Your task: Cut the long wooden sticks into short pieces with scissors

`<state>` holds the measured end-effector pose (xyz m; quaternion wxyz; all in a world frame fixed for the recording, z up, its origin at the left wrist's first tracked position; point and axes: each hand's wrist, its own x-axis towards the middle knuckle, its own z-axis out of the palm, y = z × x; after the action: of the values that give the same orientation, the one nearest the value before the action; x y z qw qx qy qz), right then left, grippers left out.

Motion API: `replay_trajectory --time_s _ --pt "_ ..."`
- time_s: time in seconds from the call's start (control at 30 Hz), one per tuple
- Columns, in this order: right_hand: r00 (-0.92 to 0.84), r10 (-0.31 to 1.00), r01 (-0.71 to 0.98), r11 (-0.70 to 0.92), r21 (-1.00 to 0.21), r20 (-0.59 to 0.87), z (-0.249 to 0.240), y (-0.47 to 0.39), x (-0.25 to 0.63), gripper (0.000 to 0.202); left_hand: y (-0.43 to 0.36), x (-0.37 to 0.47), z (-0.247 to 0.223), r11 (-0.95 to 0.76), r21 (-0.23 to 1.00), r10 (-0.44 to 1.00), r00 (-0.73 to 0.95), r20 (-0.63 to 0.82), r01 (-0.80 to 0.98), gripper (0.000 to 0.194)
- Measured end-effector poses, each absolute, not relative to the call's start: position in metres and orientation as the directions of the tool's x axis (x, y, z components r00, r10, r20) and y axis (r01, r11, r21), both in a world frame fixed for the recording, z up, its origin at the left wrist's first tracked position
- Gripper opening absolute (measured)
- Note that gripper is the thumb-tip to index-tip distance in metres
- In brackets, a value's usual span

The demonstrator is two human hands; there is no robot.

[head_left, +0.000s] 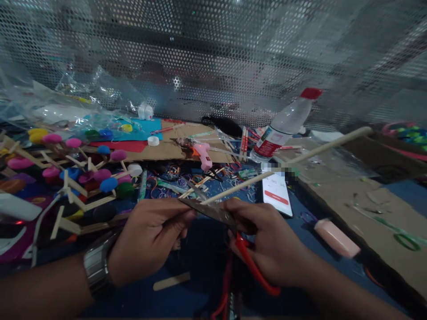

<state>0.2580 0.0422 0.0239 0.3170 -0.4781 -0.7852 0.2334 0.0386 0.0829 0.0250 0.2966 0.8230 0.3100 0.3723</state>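
Observation:
My right hand is wrapped round scissors with red handles, their blades parted and pointing left. A long thin wooden stick crosses the blades and slants up to the far right. The fingers of my left hand are pinched together at the stick's near end, beside the blade tips; what exactly lies between the fingertips is hidden. Below my hands a flat craft stick lies on the dark blue table. Another red-handled tool shows partly at the bottom edge.
Craft-stick pieces with coloured caps crowd the left. A pink glue gun lies on cardboard beyond my hands. A tilted plastic bottle, a phone and a pale pink block are to the right. Behind stands a perforated metal panel.

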Motion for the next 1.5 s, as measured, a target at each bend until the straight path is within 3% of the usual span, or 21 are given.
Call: replay_trajectory --time_s 0.37,0.5,1.0,1.27,1.4,1.5 --pt "-0.315 0.924 0.631 0.375 -0.679 0.218 0.0237 0.0423 0.2599 0.005 0.0821 0.0399 0.0223 -0.662 0.694 0.714 0.52 0.469 0.283 0.035" --pt "-0.3 0.931 0.622 0.354 -0.698 0.205 0.0244 0.0417 0.2599 0.005 0.0826 0.0388 0.0237 -0.689 0.655 0.706 0.49 0.51 0.311 0.024" --pt "-0.337 0.916 0.594 0.386 -0.705 0.218 0.0242 0.0453 0.2576 0.015 0.0809 0.0376 0.0207 -0.534 0.795 0.781 0.53 0.331 0.289 0.031" --pt "-0.322 0.928 0.608 0.356 -0.71 0.189 0.0219 0.0428 0.2595 0.013 0.0811 0.0388 0.0207 -0.579 0.766 0.756 0.538 0.374 0.281 0.035" --pt "-0.299 0.941 0.604 0.317 -0.732 0.16 0.0227 0.0413 0.2609 0.017 0.0807 0.0401 0.0229 -0.656 0.69 0.724 0.513 0.461 0.307 0.03" --pt "-0.301 0.942 0.623 0.315 -0.716 0.152 0.0237 0.0419 0.2614 0.006 0.0811 0.0401 0.0237 -0.685 0.644 0.715 0.486 0.502 0.342 0.025"
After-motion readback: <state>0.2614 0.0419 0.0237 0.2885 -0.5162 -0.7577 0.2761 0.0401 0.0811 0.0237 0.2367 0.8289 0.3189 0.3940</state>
